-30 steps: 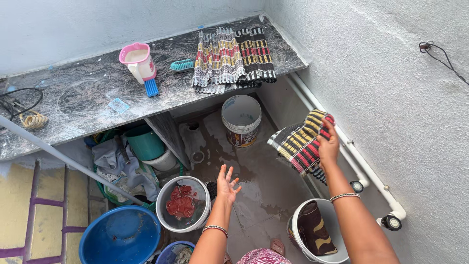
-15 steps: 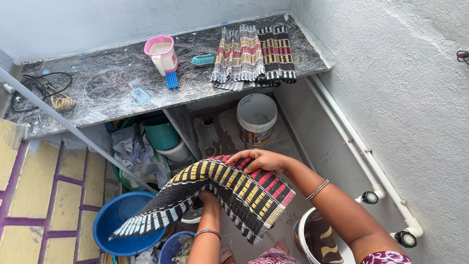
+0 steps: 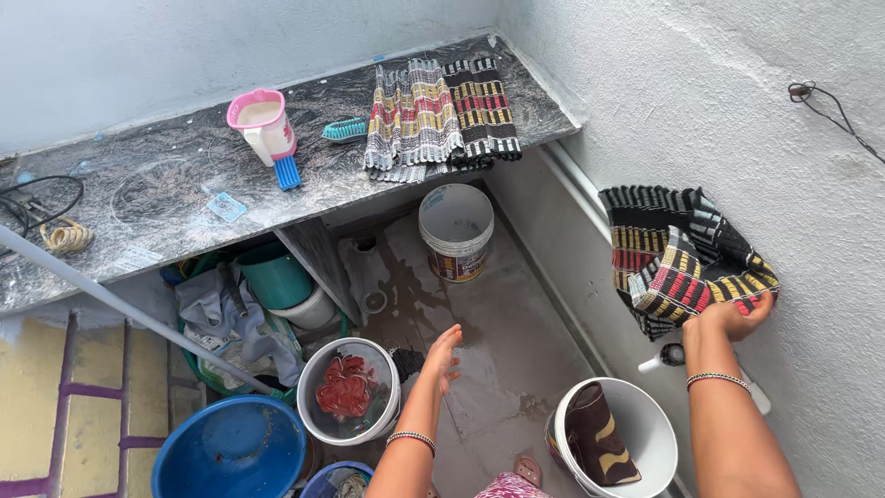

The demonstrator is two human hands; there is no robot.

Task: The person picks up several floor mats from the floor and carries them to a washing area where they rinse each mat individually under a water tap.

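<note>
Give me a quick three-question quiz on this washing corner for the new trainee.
1. True or false: the right hand holds a striped mat.
2. What lies in the white bucket under that hand: A) a brown cloth, B) a brush, C) a jug?
3. What is the left hand holding?

Key: 1 true. 2 A, a brown cloth with yellow waves. 3 Nothing; its grip is open above the wet floor.
</note>
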